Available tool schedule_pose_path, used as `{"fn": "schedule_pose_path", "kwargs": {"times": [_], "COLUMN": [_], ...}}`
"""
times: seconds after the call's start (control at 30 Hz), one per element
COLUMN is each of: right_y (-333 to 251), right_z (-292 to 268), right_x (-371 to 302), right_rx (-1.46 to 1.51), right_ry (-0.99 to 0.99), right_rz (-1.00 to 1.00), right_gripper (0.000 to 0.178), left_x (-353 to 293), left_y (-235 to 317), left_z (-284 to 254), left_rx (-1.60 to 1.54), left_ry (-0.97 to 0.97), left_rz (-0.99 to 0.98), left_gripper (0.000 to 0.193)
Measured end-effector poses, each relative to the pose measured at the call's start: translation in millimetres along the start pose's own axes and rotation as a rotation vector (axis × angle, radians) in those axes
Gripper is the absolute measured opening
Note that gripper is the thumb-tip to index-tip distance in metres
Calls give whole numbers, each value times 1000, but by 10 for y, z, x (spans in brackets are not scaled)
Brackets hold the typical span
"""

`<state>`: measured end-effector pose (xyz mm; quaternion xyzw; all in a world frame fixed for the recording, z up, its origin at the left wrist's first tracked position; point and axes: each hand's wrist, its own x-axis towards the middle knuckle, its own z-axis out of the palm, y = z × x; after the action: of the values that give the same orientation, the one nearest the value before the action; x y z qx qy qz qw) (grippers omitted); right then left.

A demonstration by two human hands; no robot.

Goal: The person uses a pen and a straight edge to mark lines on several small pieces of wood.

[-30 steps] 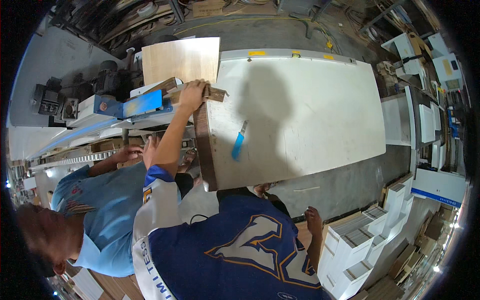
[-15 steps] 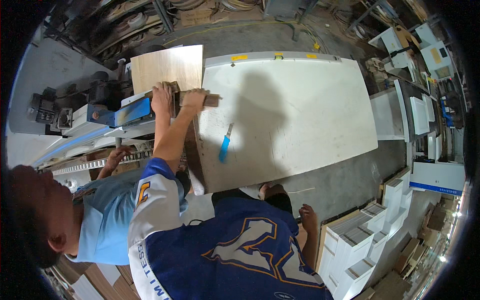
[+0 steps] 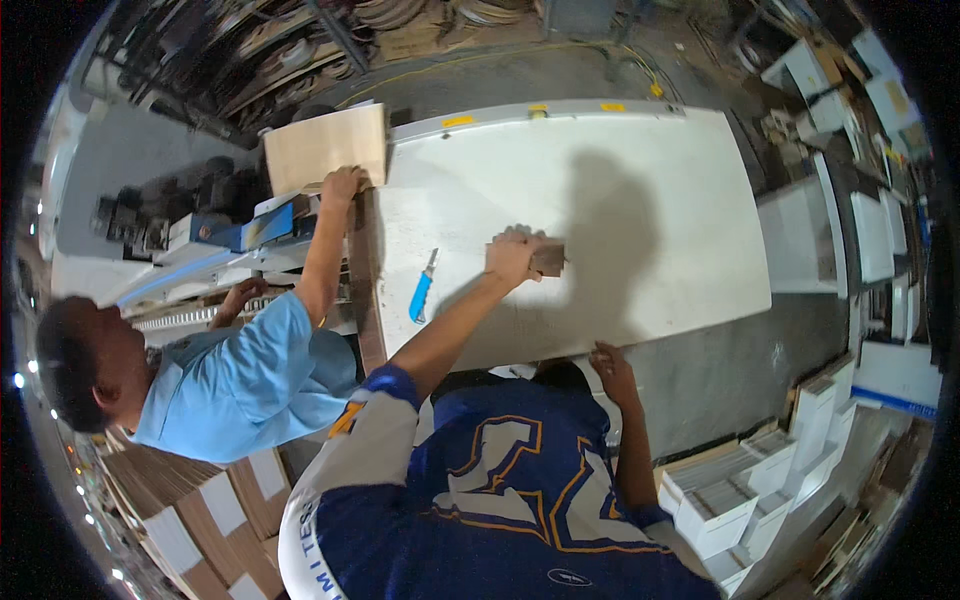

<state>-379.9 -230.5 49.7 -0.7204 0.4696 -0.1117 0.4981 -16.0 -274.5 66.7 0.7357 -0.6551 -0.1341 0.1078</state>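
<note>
My left hand (image 3: pixel 512 255) is closed around a short brown wood-grain strip (image 3: pixel 548 260), over the middle of the large white panel (image 3: pixel 690 220). Part of the strip is hidden under my fingers. My right hand (image 3: pixel 612 370) is by the panel's near edge, its fingers loosely bent and apart, with nothing seen in it. A blue-handled utility knife (image 3: pixel 421 296) lies on the panel, left of my left hand, blade pointing away. At the panel's far left corner, a co-worker's hand (image 3: pixel 343 186) rests at the near edge of a light wood board (image 3: pixel 325 145).
A co-worker in a light blue shirt (image 3: pixel 235 390) stands to my left, beside a machine (image 3: pixel 190 240). Along the panel's far edge lies a long spirit level (image 3: pixel 500 122). White box-like cabinet parts (image 3: pixel 725 505) stand at the lower right. A yellow cable (image 3: pixel 480 58) crosses the floor beyond.
My left hand has moved right, from the panel's left edge to its middle, carrying the brown strip. My right hand has come up to the near edge. The co-worker's hand has stayed by the light board.
</note>
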Motion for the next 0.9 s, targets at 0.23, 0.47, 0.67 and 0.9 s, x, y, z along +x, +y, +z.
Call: {"fn": "schedule_pose_path", "kwargs": {"times": [0.23,0.47,0.67,0.9], "right_y": [-424,-1001,-1254,-1418], "right_z": [-171,-470,-846,-1101], "right_x": [819,1103,1249,1151], "right_rx": [975,1436,1513,1407], "right_ry": [-60,-75,-104,-72], "right_rz": [183,36,24,-122], "right_gripper": [43,33,32,34], "left_x": [-231,-459,-765,-770], "left_y": [1139,1712,1784,2086], "left_z": [-390,-791,-937,-899], "left_rx": [-115,-256,-792,-781], "left_ry": [185,189,178,427], "left_rz": [-87,-180,-396,-360], "left_gripper": [71,51,28,26]}}
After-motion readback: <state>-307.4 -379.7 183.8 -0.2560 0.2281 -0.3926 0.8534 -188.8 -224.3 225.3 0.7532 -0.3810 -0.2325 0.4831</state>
